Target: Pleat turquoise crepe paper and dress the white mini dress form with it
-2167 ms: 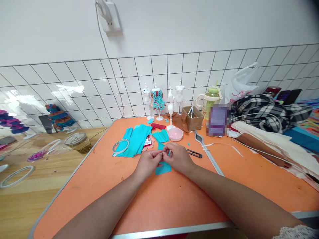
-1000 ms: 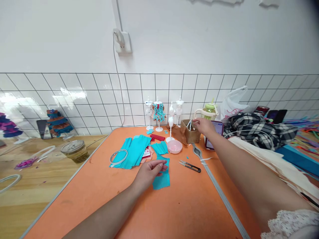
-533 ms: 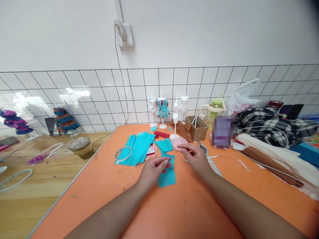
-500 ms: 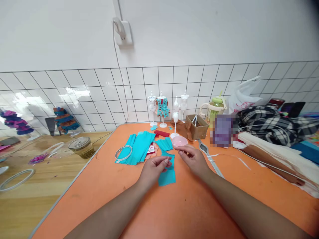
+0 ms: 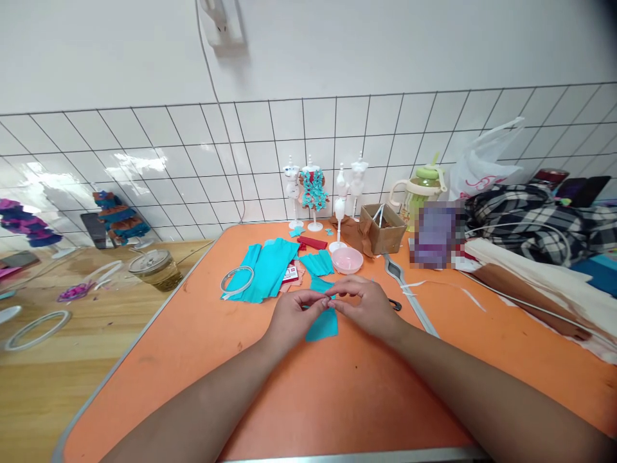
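My left hand (image 5: 294, 316) and my right hand (image 5: 366, 307) meet fingertip to fingertip above the orange table (image 5: 347, 399). Both are pinched closed; whatever lies between the fingers is too small to make out. Beneath them is a turquoise strip (image 5: 322, 326), partly hidden by my hands. Just beyond my right hand sits a pink bowl (image 5: 347, 260). Larger turquoise pieces (image 5: 274, 267) lie to the left, with a round hoop (image 5: 237, 281) on them. A black clip-like tool (image 5: 395, 304) shows beside my right hand.
Small white dress forms (image 5: 340, 206) stand at the back, one dressed in turquoise and red (image 5: 313, 190). Right of them are a cardboard box (image 5: 383, 231), a green-lidded jug (image 5: 419, 193) and plaid cloth (image 5: 520, 218). A lidded jar (image 5: 157, 270) stands on the wooden table at left.
My right hand has moved from near the pink bowl to my left hand, and their fingertips now meet. The black tool has come into sight. The camera view has tilted down.
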Demonstrator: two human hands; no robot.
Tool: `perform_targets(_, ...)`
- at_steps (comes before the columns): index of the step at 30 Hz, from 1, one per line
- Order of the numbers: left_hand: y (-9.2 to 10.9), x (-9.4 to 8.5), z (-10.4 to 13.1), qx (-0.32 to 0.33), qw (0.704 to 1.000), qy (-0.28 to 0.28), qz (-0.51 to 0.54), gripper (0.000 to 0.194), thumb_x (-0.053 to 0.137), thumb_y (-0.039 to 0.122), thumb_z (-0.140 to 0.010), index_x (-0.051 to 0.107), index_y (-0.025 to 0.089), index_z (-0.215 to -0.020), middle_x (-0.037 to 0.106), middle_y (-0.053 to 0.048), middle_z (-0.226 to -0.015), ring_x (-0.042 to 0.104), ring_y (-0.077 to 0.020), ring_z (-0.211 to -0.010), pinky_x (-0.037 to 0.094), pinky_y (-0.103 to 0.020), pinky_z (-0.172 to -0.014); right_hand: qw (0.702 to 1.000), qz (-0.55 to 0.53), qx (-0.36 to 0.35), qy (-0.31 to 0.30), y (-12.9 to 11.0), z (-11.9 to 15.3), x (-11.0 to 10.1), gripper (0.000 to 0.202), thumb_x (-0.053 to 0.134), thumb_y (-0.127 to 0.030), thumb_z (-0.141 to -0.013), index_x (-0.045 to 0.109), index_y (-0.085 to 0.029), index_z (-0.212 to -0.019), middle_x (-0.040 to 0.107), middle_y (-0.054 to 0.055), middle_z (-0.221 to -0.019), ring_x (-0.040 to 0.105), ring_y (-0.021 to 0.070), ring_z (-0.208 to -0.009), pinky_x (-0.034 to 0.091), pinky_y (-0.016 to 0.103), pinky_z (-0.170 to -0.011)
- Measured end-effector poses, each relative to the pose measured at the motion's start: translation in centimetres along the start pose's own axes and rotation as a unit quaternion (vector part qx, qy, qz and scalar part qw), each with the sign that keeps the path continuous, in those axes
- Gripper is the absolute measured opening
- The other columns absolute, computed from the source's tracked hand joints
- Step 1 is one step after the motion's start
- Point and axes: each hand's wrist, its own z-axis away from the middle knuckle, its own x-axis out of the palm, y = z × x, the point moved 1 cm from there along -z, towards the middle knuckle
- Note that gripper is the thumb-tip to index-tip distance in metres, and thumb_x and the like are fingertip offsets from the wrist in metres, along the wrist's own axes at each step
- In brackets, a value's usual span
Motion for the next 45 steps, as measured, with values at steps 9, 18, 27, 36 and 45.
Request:
perform_targets(9,-0.5,0.3,0.2,0.008,0.999,-0.018,-0.03,0.023,0.063,0.039,-0.077,0.075,0.02,-0.083,0.074,-0.004,-0.083,0.065,-0.0203,-0.078,0.048,-0.026,-0.066,0.998,0.044,-0.008,-0.034,0.1,0.0,-0.4,0.009,0.064,-0.027,-0.08,0.072,-0.026,-0.08,0.068,0.001,-0.086,0.061,0.0159,-0.077,0.046,0.028,-0.069)
perform_targets(18,-0.2,0.5,0.2,0.017,0.998,-0.05,-0.035,0.026,0.06,0.037,-0.08,0.075,0.022,-0.096,0.074,-0.003,-0.096,0.066,-0.022,-0.09,0.049,-0.028,-0.078,0.995,0.084,-0.037,-0.033,-0.1,0.0,0.2,0.01,0.05,-0.019,-0.084,0.06,-0.021,-0.084,0.061,0.004,-0.091,0.056,0.0168,-0.083,0.044,0.029,-0.072)
perform_targets(27,-1.3,-0.6,-0.8,0.171,0.942,-0.067,-0.28,0.024,0.056,0.036,-0.086,0.073,0.024,-0.098,0.072,-0.005,-0.097,0.061,-0.0222,-0.092,0.044,-0.034,-0.084,0.991,0.004,0.129,-0.038,2.5,-1.1,-1.8,0.014,0.064,-0.033,-0.076,0.069,-0.021,-0.072,0.069,0.002,-0.082,0.062,0.0188,-0.078,0.045,0.03,-0.069)
perform_targets(36,-1.6,0.4,-0.8,0.211,0.874,-0.102,-0.425,0.019,0.056,0.03,-0.085,0.073,0.021,-0.088,0.069,-0.007,-0.088,0.056,-0.0235,-0.086,0.038,-0.037,-0.079,0.984,0.058,0.043,-0.164,3.9,-0.7,-0.6,0.024,0.052,-0.03,-0.086,0.073,-0.024,-0.077,0.072,0.001,-0.09,0.064,0.019,-0.087,0.046,0.031,-0.077)
perform_targets(45,-1.7,0.4,-0.7,0.186,0.868,-0.081,-0.453,0.02,0.052,0.028,-0.087,0.071,0.024,-0.089,0.07,-0.003,-0.085,0.059,-0.0212,-0.083,0.04,-0.035,-0.077,0.979,0.089,0.063,-0.172,3.9,-0.6,-0.4,0.018,0.058,-0.029,-0.082,0.074,-0.024,-0.087,0.072,0.001,-0.092,0.064,0.0159,-0.083,0.046,0.025,-0.073)
